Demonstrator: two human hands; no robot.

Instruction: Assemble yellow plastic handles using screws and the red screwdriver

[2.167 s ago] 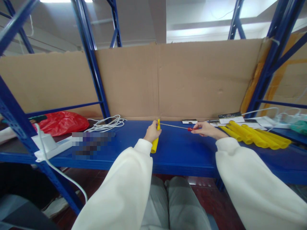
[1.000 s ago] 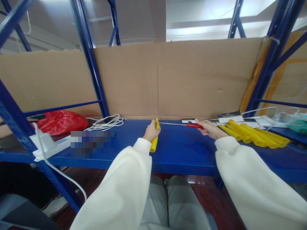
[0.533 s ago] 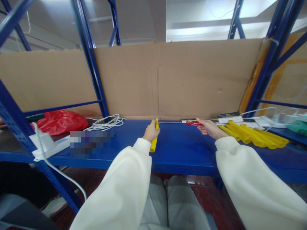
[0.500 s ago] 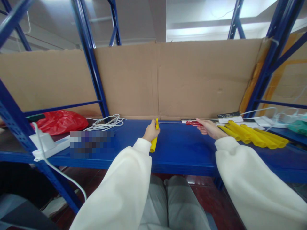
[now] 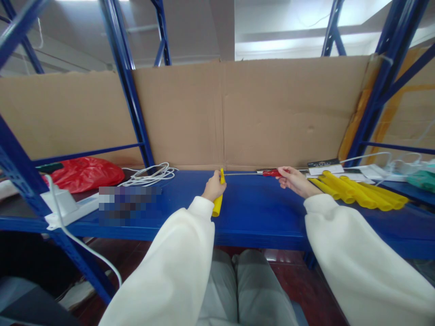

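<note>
My left hand (image 5: 214,186) is closed round a yellow tube (image 5: 218,205) that slants over the blue shelf near its middle. In my right hand (image 5: 292,180) is the red handle of a screwdriver (image 5: 271,173), pinched between the fingers. The thin metal shaft points left and its tip meets the upper part of the tube, by my left fingers. Whether the tip sits inside the tube or only against its side I cannot tell. Several more yellow tubes (image 5: 365,192) lie side by side on the shelf, right of my right hand.
A cardboard sheet (image 5: 272,113) stands along the back of the blue shelf (image 5: 258,213). To the left are a red plastic bag (image 5: 90,174), a coiled white cable (image 5: 152,174) and a white power strip (image 5: 81,209). Blue posts (image 5: 125,81) rise on both sides. Small boxes (image 5: 325,166) lie at the back right.
My right hand and the screwdriver handle have shifted very slightly, and the fingers have turned a little on the handle. My left hand and the tube stay in place.
</note>
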